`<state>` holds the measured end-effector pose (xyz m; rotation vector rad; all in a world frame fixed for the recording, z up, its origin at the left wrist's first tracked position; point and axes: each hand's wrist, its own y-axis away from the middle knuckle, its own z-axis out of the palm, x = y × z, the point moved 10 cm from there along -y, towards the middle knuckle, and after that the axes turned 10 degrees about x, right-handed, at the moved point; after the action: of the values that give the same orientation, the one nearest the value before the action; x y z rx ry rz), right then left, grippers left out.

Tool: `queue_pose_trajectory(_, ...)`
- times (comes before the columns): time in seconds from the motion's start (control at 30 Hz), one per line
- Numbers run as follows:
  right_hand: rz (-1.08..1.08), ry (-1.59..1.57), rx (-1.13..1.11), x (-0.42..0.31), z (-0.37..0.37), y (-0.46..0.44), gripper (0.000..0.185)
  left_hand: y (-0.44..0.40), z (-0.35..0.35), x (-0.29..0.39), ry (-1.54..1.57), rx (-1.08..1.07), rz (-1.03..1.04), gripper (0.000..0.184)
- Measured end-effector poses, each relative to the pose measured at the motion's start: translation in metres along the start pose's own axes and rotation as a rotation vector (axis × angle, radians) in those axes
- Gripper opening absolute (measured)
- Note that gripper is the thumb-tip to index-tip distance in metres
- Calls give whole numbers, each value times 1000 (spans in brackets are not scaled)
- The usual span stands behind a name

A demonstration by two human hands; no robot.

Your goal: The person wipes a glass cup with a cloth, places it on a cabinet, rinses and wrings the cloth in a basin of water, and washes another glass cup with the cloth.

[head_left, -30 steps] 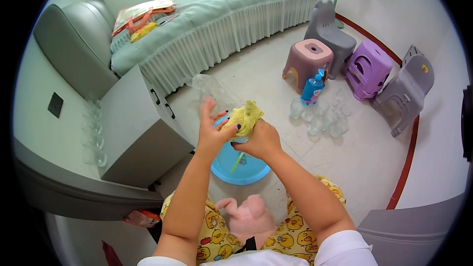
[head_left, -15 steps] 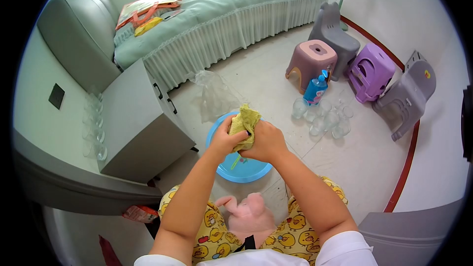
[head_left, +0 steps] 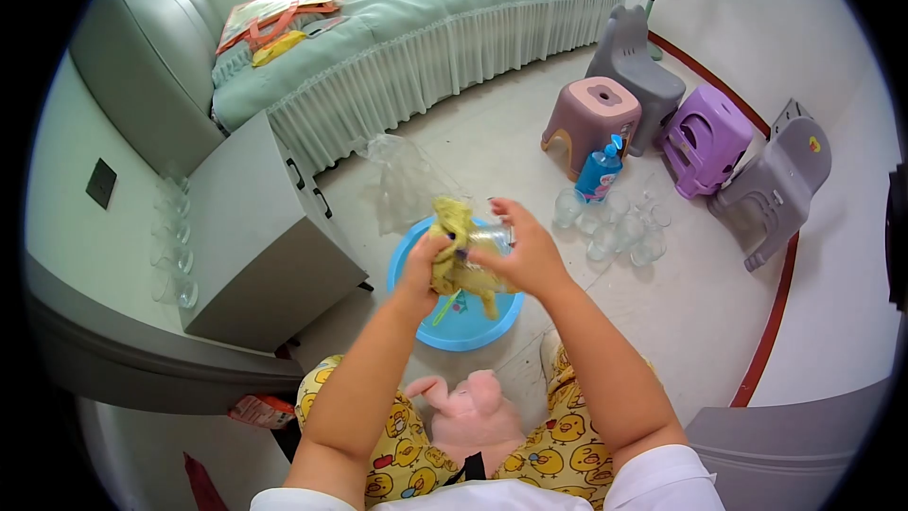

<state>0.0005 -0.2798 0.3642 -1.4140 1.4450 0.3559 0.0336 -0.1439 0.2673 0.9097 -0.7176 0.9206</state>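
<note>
Head view: the left hand [head_left: 422, 270] grips a yellow-green cloth [head_left: 451, 216] bunched against a clear drinking glass [head_left: 494, 238]; the right hand [head_left: 532, 257] is spread at the glass, fingers apart. All are above a blue basin [head_left: 456, 343] on the floor [head_left: 676, 326].

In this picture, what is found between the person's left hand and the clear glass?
In the head view, the yellow cloth lies there, bunched between the left hand and the clear glass.

Cloth [head_left: 451, 218] above basin [head_left: 480, 329]; glasses [head_left: 624, 230] rightward
</note>
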Motion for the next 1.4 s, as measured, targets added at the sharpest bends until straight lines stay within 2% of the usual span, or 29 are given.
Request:
queue_pose_trajectory(0.03,155,-148,26,24,-1,-4,61,1,-6,0,122,47,-72,41)
queue_pose_trajectory(0.07,152,-147,26,34,-5,-10,61,2,-10,1,245,93,-142,42)
queue_pose_trajectory(0.13,642,-416,44,92,-1,-4,64,7,-16,13,333,124,-160,44)
queue_pose_trajectory(0.17,637,-417,42,103,4,-3,64,10,-13,23,442,70,-150,42)
queue_pose_trajectory(0.2,775,-401,32,127,14,11,60,13,-9,32,551,14,-139,40)
queue_pose_trajectory(0.23,914,-384,22,142,23,26,58,13,-10,37,547,14,-118,47)
queue_pose_trajectory(0.27,909,-386,21,148,28,29,58,16,-11,41,547,13,-113,47)
queue_pose_trajectory(0.33,1151,-416,-199,152,56,58,62,22,-4,52,660,-86,-99,50)
queue_pose_trajectory(0.37,1186,-543,-220,147,64,63,65,22,-5,53,660,-87,-96,50)
queue_pose_trajectory(0.4,1183,-542,-222,146,66,67,65,23,-3,54,687,-106,-102,51)
queue_pose_trajectory(0.47,1147,-829,-409,122,90,75,64,24,0,57,714,-125,-107,52)
queue_pose_trajectory(0.5,1193,-903,-463,109,94,80,52,26,3,57,715,-112,-115,53)
queue_pose_trajectory(0.53,1192,-903,-464,102,95,82,52,27,4,57,714,-100,-124,54)
queue_pose_trajectory(0.6,1052,-1054,-493,78,97,73,35,26,4,56,723,-87,-125,53)
queue_pose_trajectory(0.63,976,-1101,-400,82,93,62,23,25,4,54,730,-74,-127,53)
queue_pose_trajectory(0.77,961,-1293,-246,67,68,34,19,21,3,51,762,-94,-116,52)
queue_pose_trajectory(0.9,1060,-1352,-224,45,56,33,19,20,3,49,768,-61,-118,51)
queue_pose_trajectory(0.97,921,-1191,-177,57,51,28,22,21,3,48,756,-39,-116,51)
queue_pose_trajectory(1.1,941,-1151,-147,68,59,36,26,23,4,46,736,-13,-115,50)
queue_pose_trajectory(1.17,1010,-1231,-286,55,71,43,39,23,5,47,720,-14,-113,50)
queue_pose_trajectory(1.2,1010,-1230,-286,48,66,43,39,23,5,47,722,-11,-116,50)
queue_pose_trajectory(1.27,1094,-1495,-357,19,60,44,51,22,2,46,727,-6,-120,50)
queue_pose_trajectory(1.33,1088,-1545,-332,16,56,45,56,17,-5,39,744,49,-154,49)
queue_pose_trajectory(1.4,1082,-1641,-142,24,47,40,53,15,-2,37,731,27,-138,50)
